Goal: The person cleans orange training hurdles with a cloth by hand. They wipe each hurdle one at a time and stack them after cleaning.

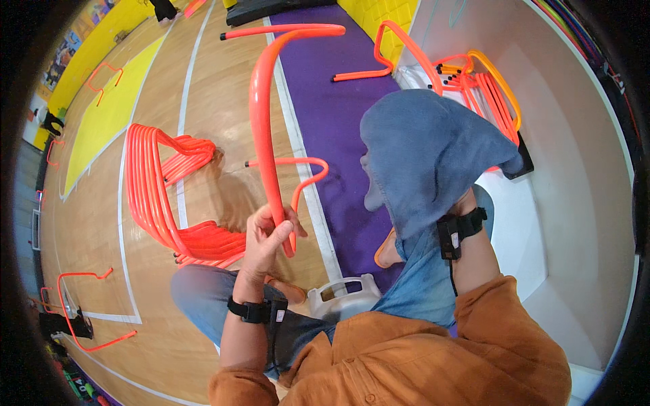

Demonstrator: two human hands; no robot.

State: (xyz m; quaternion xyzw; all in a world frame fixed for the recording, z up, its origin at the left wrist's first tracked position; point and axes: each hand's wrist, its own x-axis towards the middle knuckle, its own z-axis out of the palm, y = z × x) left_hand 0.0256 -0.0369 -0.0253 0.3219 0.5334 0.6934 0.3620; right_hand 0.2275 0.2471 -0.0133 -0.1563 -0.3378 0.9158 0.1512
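Note:
My left hand grips a glossy orange plastic training hurdle near one bend of its top bar. The hurdle is held up in front of me, and its legs end in black caps. A blue-grey cloth hangs over my right hand, which holds it up and is mostly hidden beneath it. The cloth is apart from the hurdle. Left of my left hand, a nested stack of orange hurdles rests on the wooden floor.
Beyond the cloth stands another orange hurdle. Orange and yellow hurdles lie in a white-floored recess by the grey panel. A white plastic stool is under me, beside a purple mat. More hurdles and people are farther left.

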